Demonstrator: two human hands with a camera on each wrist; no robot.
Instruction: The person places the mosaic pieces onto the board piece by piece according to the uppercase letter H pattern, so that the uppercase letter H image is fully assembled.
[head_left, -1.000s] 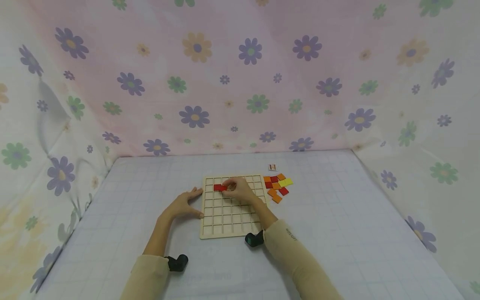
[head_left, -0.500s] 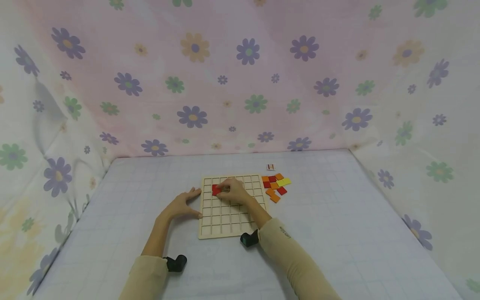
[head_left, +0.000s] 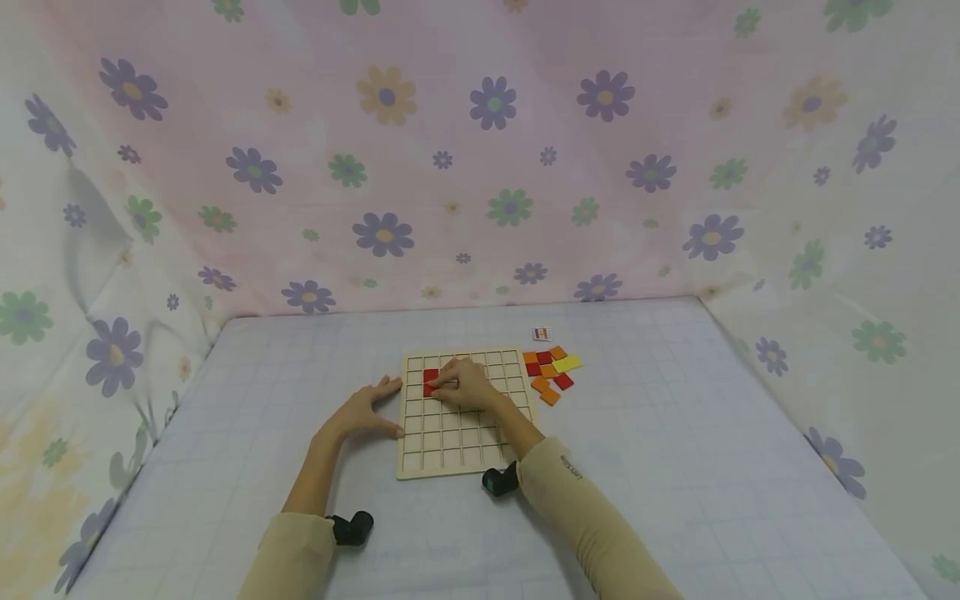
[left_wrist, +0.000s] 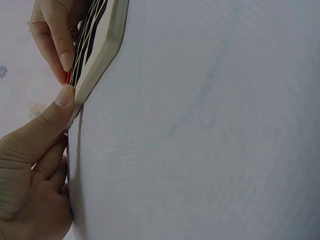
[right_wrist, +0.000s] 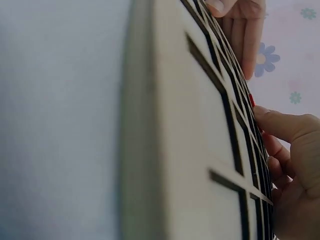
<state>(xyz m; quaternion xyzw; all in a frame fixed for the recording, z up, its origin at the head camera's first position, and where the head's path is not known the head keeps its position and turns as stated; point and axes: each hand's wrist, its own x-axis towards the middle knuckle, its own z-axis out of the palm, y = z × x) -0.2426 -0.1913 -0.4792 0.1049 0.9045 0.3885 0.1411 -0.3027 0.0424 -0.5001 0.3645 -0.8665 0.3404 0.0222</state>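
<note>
A square wooden grid board (head_left: 452,438) lies on the table. My left hand (head_left: 362,413) is at its left edge, thumb and fingers spread and touching the rim; the left wrist view shows the thumb (left_wrist: 62,97) against the edge. Over the upper left cells, my right hand (head_left: 471,387) pinches a red tile (head_left: 427,389) at a cell in the second row. Directly above that tile, another red tile (head_left: 431,375) lies in the grid. In the right wrist view, the right thumb (right_wrist: 270,120) touches a sliver of red tile (right_wrist: 251,100). The right hand hides part of the grid.
Several loose orange, red and yellow tiles (head_left: 550,371) lie to the right of the board. A small patterned card (head_left: 542,333) is behind them. Flowered cloth (head_left: 480,192) stands behind and at both sides of the pale table (head_left: 675,433).
My right hand has moved slightly left and down with its red tile, from the right side of the other red tile to just below it. My left hand stays at the board's edge.
</note>
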